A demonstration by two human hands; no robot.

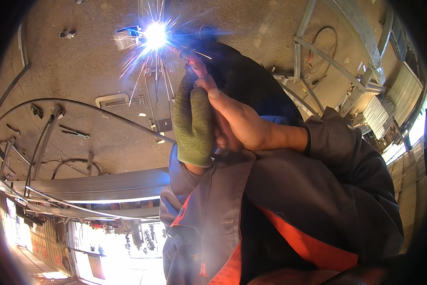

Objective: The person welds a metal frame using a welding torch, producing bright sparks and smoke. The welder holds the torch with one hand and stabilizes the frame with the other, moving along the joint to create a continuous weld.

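Observation:
My right hand (239,118), bare, is closed round a reddish welding torch (194,64), its thumb laid along the handle. My left hand (193,126) wears a green knit glove. Its fingers are held up close against the torch, next to the right hand, and their inner side is hidden. Beyond the torch's tip a white-blue arc (155,35) burns and throws sparks, and its glare hides the joint. Just left of the glare a small metal piece (126,39) lies on the floor.
A dark cable (94,111) curves in from the left toward my hands. Pliers (74,131), a pale metal handle-shaped part (111,100) and small scraps lie on the floor. A long metal beam (99,185) crosses at lower left. Metal frames (330,64) stand at right.

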